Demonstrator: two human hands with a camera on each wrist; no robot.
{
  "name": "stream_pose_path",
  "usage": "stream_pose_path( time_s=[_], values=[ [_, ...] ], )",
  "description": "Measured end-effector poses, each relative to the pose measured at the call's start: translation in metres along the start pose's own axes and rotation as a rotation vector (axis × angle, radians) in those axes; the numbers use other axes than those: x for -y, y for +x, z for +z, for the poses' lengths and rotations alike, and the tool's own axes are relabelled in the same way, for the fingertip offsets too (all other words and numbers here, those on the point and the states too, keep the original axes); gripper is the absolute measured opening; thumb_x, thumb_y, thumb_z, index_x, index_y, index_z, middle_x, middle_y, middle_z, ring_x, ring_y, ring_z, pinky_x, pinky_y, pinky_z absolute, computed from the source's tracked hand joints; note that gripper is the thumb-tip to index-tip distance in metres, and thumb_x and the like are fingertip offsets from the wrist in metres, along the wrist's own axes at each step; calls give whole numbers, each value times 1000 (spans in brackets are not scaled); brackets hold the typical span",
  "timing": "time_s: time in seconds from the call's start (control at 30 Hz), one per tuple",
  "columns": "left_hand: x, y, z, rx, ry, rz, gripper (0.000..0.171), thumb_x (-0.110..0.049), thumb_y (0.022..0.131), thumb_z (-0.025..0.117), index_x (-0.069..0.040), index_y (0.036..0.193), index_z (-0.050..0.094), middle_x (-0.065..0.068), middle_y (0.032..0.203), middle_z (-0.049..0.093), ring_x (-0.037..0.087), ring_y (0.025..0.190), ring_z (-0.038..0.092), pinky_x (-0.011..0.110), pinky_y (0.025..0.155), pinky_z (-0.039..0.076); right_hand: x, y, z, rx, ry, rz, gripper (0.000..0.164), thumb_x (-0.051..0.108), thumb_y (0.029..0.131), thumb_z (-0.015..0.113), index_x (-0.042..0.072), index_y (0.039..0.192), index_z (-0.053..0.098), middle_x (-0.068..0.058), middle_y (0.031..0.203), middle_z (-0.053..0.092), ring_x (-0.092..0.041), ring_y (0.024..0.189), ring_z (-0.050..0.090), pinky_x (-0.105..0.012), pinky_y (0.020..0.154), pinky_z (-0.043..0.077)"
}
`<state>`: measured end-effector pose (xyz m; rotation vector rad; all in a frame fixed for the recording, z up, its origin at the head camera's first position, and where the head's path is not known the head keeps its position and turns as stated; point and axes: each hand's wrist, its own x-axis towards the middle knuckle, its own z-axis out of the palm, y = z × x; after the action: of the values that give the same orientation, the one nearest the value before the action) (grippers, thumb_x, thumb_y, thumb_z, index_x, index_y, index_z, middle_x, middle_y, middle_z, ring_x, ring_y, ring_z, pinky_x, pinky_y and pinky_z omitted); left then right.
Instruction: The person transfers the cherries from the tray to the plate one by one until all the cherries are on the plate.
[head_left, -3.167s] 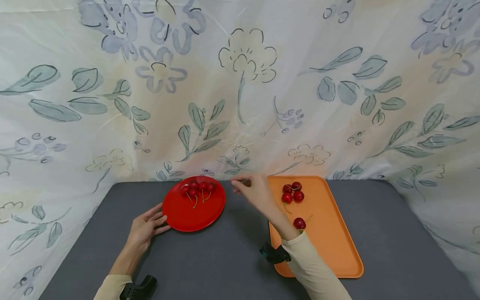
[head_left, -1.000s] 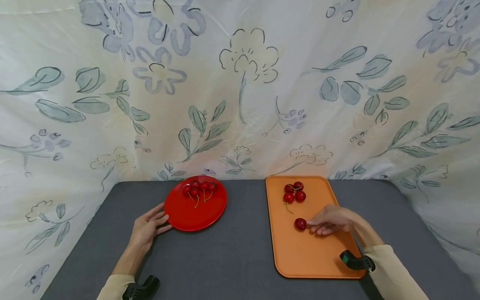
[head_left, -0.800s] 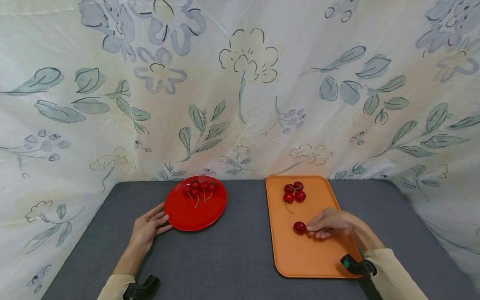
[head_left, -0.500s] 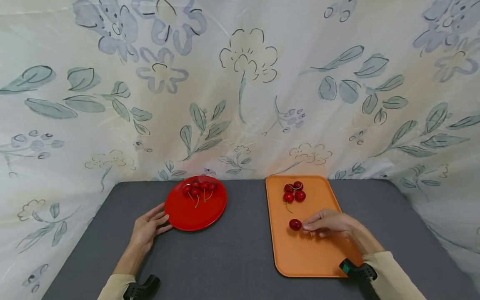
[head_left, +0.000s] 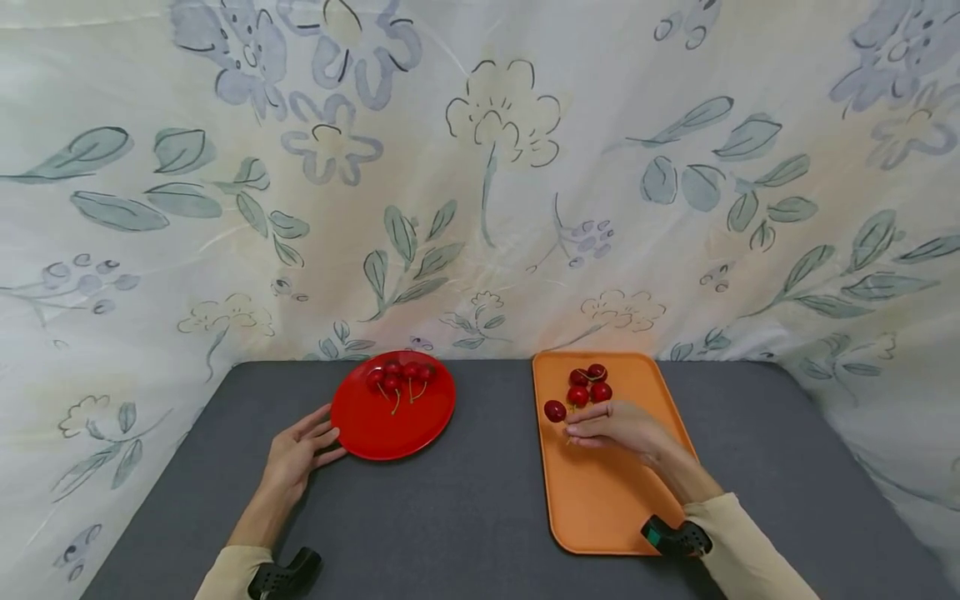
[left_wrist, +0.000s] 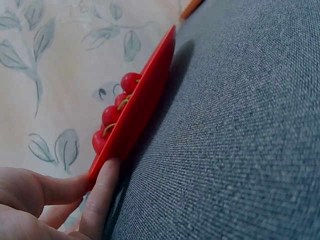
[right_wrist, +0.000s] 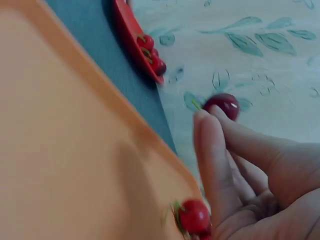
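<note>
My right hand pinches a dark red cherry near its stem, above the left side of the orange tray. In the right wrist view the cherry shows at the thumb and fingertips, a bit of green stem beside it. Several other cherries lie at the tray's far end. On the left, my left hand touches the near-left rim of a red plate with nearly straight, spread fingers. Several stemmed cherries sit toward the back of that plate.
A dark grey cloth-covered table lies under both. Between the plate and the tray is a strip of table. A floral curtain hangs right behind the table's far edge.
My right hand first reached near the plate's right side, then came back over the tray. It took the lone cherry there and has carried it up and left. My left hand has stayed put.
</note>
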<state>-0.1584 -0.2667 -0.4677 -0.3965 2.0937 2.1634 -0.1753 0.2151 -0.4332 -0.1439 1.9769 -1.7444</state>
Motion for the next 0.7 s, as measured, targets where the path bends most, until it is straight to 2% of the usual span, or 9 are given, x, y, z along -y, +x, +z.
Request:
stream_pose_path(
  time_s=[0.1, 0.23, 0.5, 0.7],
  values=[
    [-1, 0, 0, 1, -1, -5, 59, -2, 100, 52, -6, 154, 30, 29, 151, 33, 0, 91, 65, 32, 85, 59, 6, 12, 14, -65, 38, -51, 42, 9, 91, 69, -17, 123, 58, -19, 108, 71, -25, 98, 70, -38, 88, 56],
    [-2, 0, 0, 4, -6, -8, 59, -2, 100, 53, -5, 154, 30, 29, 151, 33, 1, 92, 65, 33, 84, 59, 15, 28, 36, -125, 69, -89, 40, 6, 90, 70, -17, 121, 60, -20, 104, 71, -23, 91, 72, -40, 87, 56],
    [-1, 3, -1, 12, 16, 12, 59, 0, 100, 52, -5, 154, 30, 30, 150, 33, -1, 92, 65, 32, 85, 59, 25, 61, 79, -118, 107, -103, 36, 2, 91, 68, -18, 119, 60, -25, 104, 70, -19, 84, 73, -41, 87, 55],
    [-2, 4, -2, 21, 14, 3, 59, -1, 100, 52, -6, 154, 30, 29, 150, 34, -1, 92, 65, 32, 85, 59, 29, 86, 113, -170, 113, -109, 28, 1, 88, 70, -15, 111, 67, -22, 97, 72, -19, 79, 73, -42, 83, 57]
  ],
)
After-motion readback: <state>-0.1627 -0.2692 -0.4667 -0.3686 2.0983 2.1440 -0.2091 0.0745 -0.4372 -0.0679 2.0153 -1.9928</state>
